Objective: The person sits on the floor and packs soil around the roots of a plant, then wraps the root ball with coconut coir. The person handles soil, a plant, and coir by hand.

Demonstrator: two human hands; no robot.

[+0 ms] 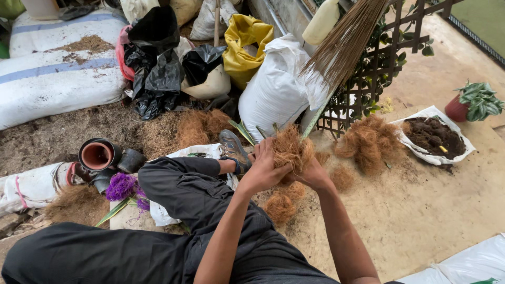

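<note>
A clump of brown coconut fibre [288, 148] sits between both my hands, over my lap. My left hand [261, 169] grips its left side with curled fingers. My right hand [311, 172] holds the lower right part of the same clump. Green leaf tips [242, 131] stick up beside the fibre. More loose fibre lies on the floor just below my hands [281, 205] and in a bigger heap [370, 141] to the right. My legs in dark trousers [194, 194] are folded in front of me.
Stacked pots [98, 155] and a purple tuft [121, 186] lie at left. White and black sacks [273, 89] stand behind, with a broom [342, 44] against a lattice. A white sheet with dark soil [434, 138] and a potted plant [473, 102] sit at right.
</note>
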